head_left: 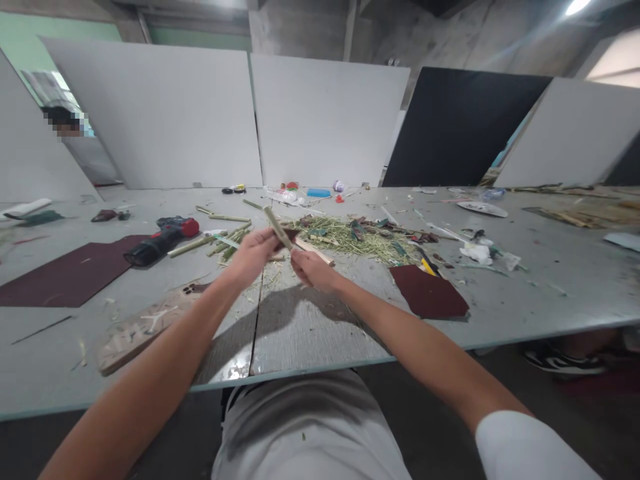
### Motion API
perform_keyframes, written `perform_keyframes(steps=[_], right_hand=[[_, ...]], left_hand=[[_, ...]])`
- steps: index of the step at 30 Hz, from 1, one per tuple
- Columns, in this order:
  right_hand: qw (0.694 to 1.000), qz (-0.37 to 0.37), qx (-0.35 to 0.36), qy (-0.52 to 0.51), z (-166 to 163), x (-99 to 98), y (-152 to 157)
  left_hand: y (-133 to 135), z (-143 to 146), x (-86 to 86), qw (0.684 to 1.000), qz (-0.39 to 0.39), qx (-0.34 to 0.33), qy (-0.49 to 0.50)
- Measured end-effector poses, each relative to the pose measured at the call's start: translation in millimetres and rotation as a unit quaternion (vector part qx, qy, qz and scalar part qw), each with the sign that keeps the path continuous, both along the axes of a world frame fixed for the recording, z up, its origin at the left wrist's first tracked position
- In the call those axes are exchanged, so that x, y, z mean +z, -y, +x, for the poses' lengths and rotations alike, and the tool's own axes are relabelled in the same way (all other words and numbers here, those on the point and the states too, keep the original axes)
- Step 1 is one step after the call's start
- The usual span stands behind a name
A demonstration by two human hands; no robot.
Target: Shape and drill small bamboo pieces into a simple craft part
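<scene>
Both hands meet above the table, holding a short pale-green stalk, like a length of bamboo [277,227], which slants up and to the left. My left hand [257,248] is closed around its middle, with a dark reddish-brown piece of sheet [289,238] showing by the fingers. With thumb and fingers, my right hand [311,268] grips the lower end. Beside the right hand is a light wooden strip [315,251]; whether it is held or lying on the table I cannot tell. Green shavings [345,240] are heaped just behind the hands.
Several cut stalks [227,243] and a black-and-red power drill [163,240] lie left. Dark red sheets [75,273] [430,292] flank the work spot. A phone [145,327] lies near my left forearm, a yellow-and-black cutter [427,262] at right. White panels [325,120] stand behind.
</scene>
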State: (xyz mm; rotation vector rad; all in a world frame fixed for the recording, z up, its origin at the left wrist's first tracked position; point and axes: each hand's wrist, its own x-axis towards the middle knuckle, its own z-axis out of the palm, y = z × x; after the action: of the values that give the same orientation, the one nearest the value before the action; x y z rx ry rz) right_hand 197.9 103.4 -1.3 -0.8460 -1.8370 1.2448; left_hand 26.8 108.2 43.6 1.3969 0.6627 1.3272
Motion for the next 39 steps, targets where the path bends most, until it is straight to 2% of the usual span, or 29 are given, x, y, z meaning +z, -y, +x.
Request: perform_keyframes(steps=[3, 8, 11, 15, 18, 31, 39], right_hand=[[0.999, 0.000, -0.023, -0.028, 2.7, 5.7, 0.2], [0.994, 0.070, -0.087, -0.012, 15.9, 6.7, -3.4], [0.993, 0.063, -0.098, -0.019, 19.4, 3.8, -8.7], [0.996, 0.022, -0.084, -0.020, 14.2, -1.3, -13.2], [0.997, 0.019, -0.075, -0.021, 9.2, -3.9, -12.0], [0.999, 0.024, -0.043, 0.023, 7.8, 1.5, 1.0], [0.998, 0.025, -0.054, 0.015, 4.8, -4.4, -0.2]], left_hand=[[-2.9, 1.4, -5.0, 0.999, -0.017, -0.032, -0.018], [-16.2, -14.7, -11.7, 0.997, -0.025, 0.030, 0.067], [-16.2, -14.0, -14.6, 0.996, -0.051, 0.016, 0.077], [-6.6, 2.2, -15.2, 0.995, -0.065, -0.025, 0.077], [-3.1, 8.4, -15.2, 0.994, -0.067, -0.030, 0.079], [-6.7, 5.5, -20.0, 0.997, -0.035, -0.051, 0.049], [-0.5, 8.1, -13.5, 0.997, -0.043, -0.024, 0.054]])
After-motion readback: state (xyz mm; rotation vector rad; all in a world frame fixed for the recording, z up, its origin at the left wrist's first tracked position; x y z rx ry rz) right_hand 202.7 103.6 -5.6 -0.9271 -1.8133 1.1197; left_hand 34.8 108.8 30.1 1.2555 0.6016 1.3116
